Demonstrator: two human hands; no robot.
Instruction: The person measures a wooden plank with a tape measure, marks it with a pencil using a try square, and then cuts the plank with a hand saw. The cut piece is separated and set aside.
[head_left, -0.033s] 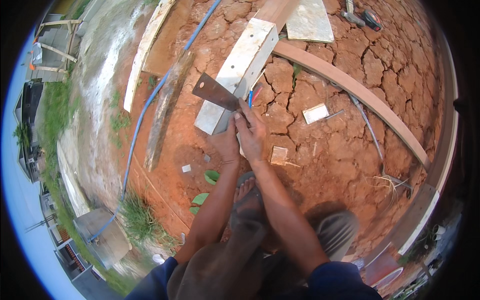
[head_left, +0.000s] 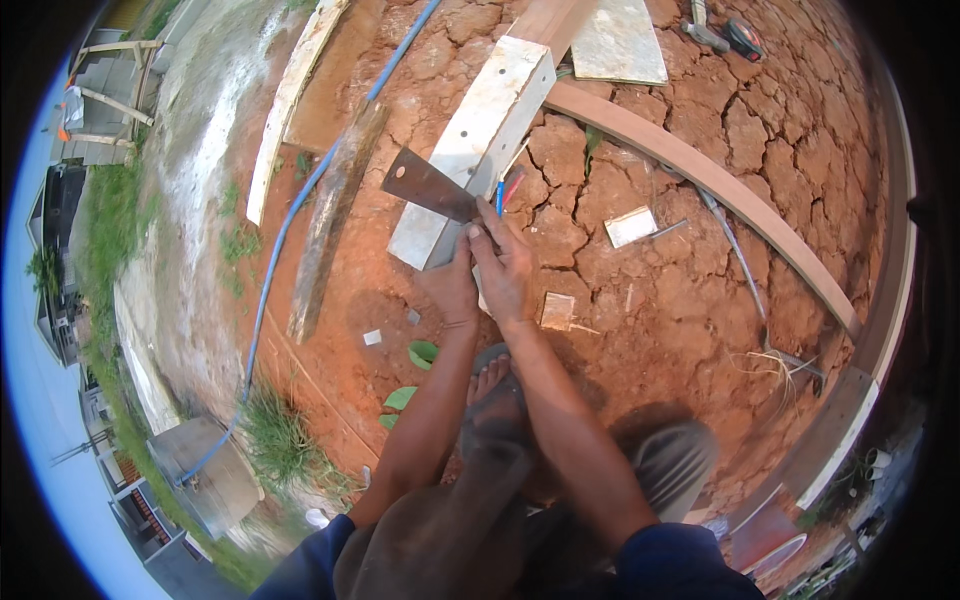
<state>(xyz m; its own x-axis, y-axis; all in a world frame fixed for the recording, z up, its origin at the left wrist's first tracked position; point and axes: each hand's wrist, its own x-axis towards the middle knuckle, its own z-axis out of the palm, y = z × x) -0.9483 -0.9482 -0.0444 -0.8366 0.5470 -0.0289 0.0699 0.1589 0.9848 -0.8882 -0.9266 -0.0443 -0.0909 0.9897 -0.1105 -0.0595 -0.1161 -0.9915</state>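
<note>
The right hand (head_left: pixel 508 268) is closing its fingers around the narrow end of a dark brown, tapering metal plate (head_left: pixel 428 182), which is lying across the near end of a white, rectangular wooden beam (head_left: pixel 488 92) and jutting past its left long edge. The left hand (head_left: pixel 452 292) is meeting it at the beam's near right corner, fingers curling; whether they are gripping anything, I cannot tell. With its wide end overhanging, the plate could be twisting loose if the fingertips slip, perhaps nicking them.
</note>
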